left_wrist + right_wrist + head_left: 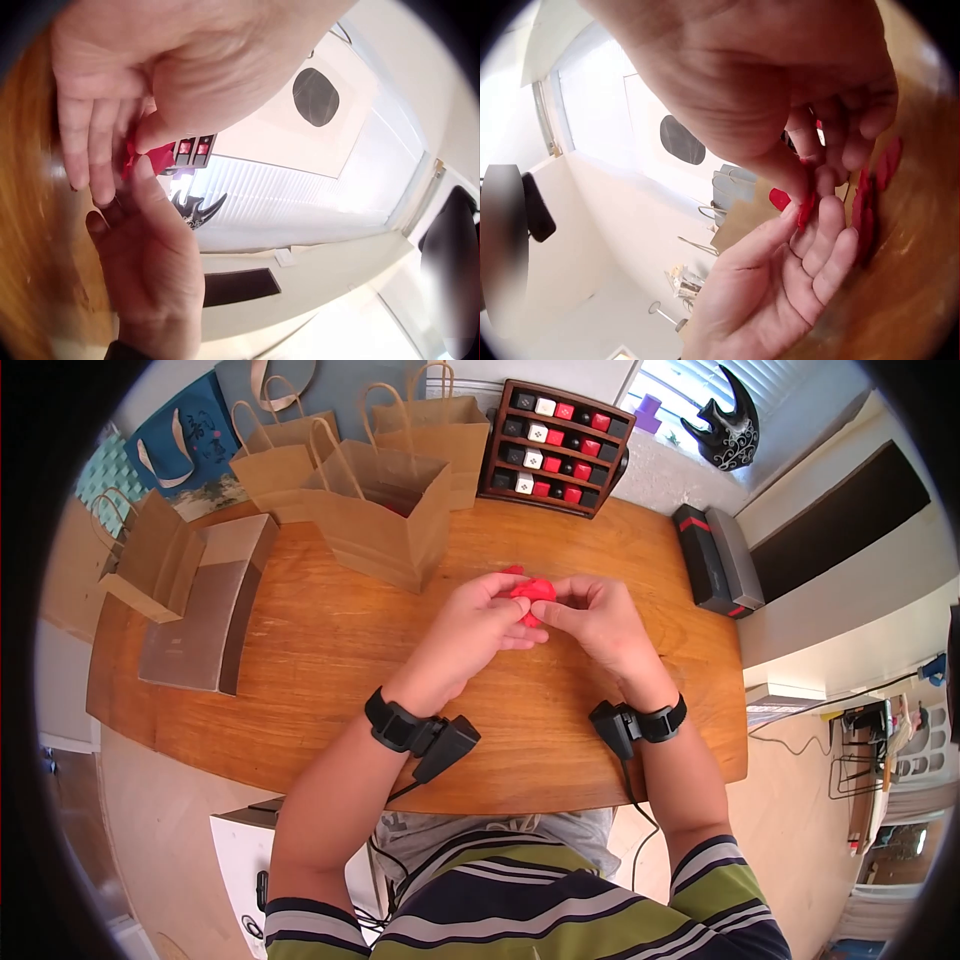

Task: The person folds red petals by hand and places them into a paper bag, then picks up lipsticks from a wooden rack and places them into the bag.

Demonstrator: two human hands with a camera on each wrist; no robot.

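Over the middle of the table, both hands meet at a bright red, thin, petal-like piece [534,591]. My left hand [478,622] holds it between thumb and fingers, its other fingers stretched out beneath. From the other side my right hand [605,622] pinches its edge with thumb and forefinger. The fingers cover much of the piece in both wrist views. More red petal-like pieces [864,217] show beyond the left fingertips in the right wrist view, low over the wood. I cannot tell whether they are joined to the held piece.
Brown paper bags [385,510] crowd the table's back left, near a flat brown box [205,625] with another bag on it. A wooden rack [510,450] of red, white and black cubes stands at the back. Two long dark boxes [705,560] lie at the right edge.
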